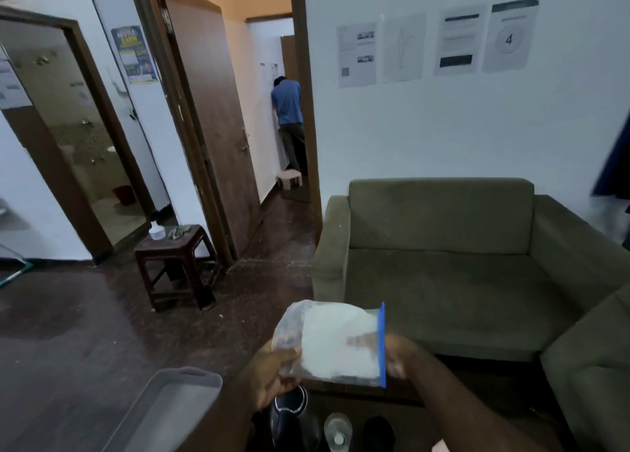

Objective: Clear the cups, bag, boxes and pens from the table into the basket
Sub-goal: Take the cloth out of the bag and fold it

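I hold a clear zip bag (335, 340) with a blue seal strip and white contents up in front of me, above the dark table (409, 414). My left hand (272, 373) grips its left edge and my right hand (397, 356) grips the blue-sealed right edge. Below the bag stand a dark cup (293, 417), a clear cup (337, 431) and a black cup (378, 433) at the bottom edge of the view. The grey basket (163, 414) sits on the floor at the lower left, beside my left forearm.
An olive sofa (470, 271) stands behind the table, with another seat (593, 376) at the right. A small brown stool (177, 264) holding a bottle stands by the open door. A person in a blue shirt (288, 110) stands in the hallway.
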Demonstrator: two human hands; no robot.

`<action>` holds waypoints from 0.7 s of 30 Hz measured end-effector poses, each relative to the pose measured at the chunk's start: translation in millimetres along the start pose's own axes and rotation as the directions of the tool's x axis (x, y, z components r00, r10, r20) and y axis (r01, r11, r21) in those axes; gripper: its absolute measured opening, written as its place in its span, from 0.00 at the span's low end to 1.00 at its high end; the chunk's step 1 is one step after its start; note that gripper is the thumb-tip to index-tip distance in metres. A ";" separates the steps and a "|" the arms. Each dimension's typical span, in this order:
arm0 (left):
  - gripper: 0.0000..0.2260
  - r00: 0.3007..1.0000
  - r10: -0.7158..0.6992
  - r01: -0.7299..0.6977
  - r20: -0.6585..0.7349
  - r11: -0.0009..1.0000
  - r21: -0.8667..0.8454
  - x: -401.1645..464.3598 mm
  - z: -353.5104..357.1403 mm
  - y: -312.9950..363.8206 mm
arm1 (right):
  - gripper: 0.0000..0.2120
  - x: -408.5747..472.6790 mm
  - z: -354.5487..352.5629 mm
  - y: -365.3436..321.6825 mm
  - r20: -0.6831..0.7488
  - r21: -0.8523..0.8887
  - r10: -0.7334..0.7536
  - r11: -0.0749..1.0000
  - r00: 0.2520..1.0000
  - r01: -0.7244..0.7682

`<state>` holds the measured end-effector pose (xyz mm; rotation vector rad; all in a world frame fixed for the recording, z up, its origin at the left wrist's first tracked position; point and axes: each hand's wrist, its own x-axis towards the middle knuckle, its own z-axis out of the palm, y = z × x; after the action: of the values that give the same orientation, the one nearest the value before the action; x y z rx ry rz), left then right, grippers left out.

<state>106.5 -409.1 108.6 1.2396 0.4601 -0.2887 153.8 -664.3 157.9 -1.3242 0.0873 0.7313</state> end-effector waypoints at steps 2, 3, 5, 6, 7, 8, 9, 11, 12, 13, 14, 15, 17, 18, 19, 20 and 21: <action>0.18 1.000 -0.010 0.009 -0.021 0.999 -0.033 -3.3 -4.9 -10.4 | 0.13 0.5 -3.3 11.1 -0.081 -0.051 -0.035 0.998 0.996 0.031; 0.17 0.999 -0.024 0.023 -0.036 0.999 -0.046 -5.8 -9.6 -16.8 | 0.14 0.5 -4.7 19.0 -0.117 -0.075 -0.052 0.996 0.992 0.043; 0.17 0.995 -0.075 0.071 -0.071 0.996 -0.058 -6.8 -22.8 -27.7 | 0.13 0.2 -8.7 35.5 -0.164 -0.097 -0.040 0.995 0.986 0.025; 0.19 0.990 -0.111 0.106 -0.092 0.993 -0.055 -6.2 -30.8 -33.8 | 0.11 0.4 -10.4 45.7 -0.187 -0.092 -0.019 0.996 0.982 0.002; 0.21 0.984 -0.140 0.135 -0.107 0.990 -0.051 -5.0 -36.6 -39.1 | 0.11 0.4 -12.5 53.9 -0.209 -0.088 0.006 0.996 0.978 -0.025; 0.23 0.979 -0.167 0.162 -0.114 0.986 -0.049 -3.3 -43.0 -46.4 | 0.11 1.7 -13.5 63.8 -0.227 -0.085 0.032 0.995 0.973 -0.052; 0.25 0.975 -0.188 0.184 -0.116 0.982 -0.048 -1.2 -48.8 -53.7 | 0.12 4.4 -14.8 73.7 -0.249 -0.087 0.046 0.994 0.967 -0.070; 0.26 0.964 -0.240 0.235 -0.116 0.970 -0.054 0.5 -61.8 -73.3 | 0.09 9.5 -13.5 99.2 -0.312 -0.103 0.078 0.988 0.947 -0.115; 0.26 0.958 -0.260 0.254 -0.122 0.965 -0.058 1.0 -67.2 -83.0 | 0.06 11.2 -13.3 111.7 -0.349 -0.109 0.086 0.985 0.933 -0.132; 0.26 0.952 -0.275 0.269 -0.135 0.961 -0.062 2.9 -75.0 -96.0 | 0.05 15.4 -12.6 126.8 -0.391 -0.110 0.094 0.983 0.916 -0.148; 0.26 0.949 -0.278 0.271 -0.146 0.960 -0.065 5.8 -83.0 -110.3 | 0.06 20.5 -13.8 142.3 -0.440 -0.110 0.093 0.982 0.893 -0.157; 0.26 0.949 -0.277 0.270 -0.149 0.961 -0.067 10.4 -90.8 -125.3 | 0.07 27.0 -16.6 158.6 -0.487 -0.112 0.091 0.980 0.869 -0.166; 0.25 0.938 -0.300 0.289 -0.172 0.954 -0.084 17.0 -105.1 -158.2 | 0.10 38.1 -23.7 193.5 -0.567 -0.108 0.102 0.975 0.818 -0.196; 0.24 0.927 -0.327 0.314 -0.184 0.945 -0.092 20.0 -112.2 -175.7 | 0.11 43.9 -27.6 214.3 -0.604 -0.106 0.114 0.969 0.789 -0.222; 0.22 0.914 -0.354 0.343 -0.196 0.935 -0.089 21.4 -117.5 -191.0 | 0.11 47.6 -31.7 231.7 -0.640 -0.116 0.121 0.961 0.759 -0.250; 0.22 0.900 -0.385 0.375 -0.204 0.923 -0.089 22.8 -122.5 -207.7 | 0.09 50.2 -34.9 249.5 -0.669 -0.118 0.127 0.955 0.733 -0.274; 0.22 0.887 -0.413 0.402 -0.205 0.911 -0.094 27.1 -128.0 -226.6 | 0.06 55.1 -38.8 268.9 -0.692 -0.109 0.134 0.952 0.709 -0.286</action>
<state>4.7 -355.8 -126.5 1.1232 0.9218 -0.4965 67.5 -659.4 -105.5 -1.7585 0.7917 0.4096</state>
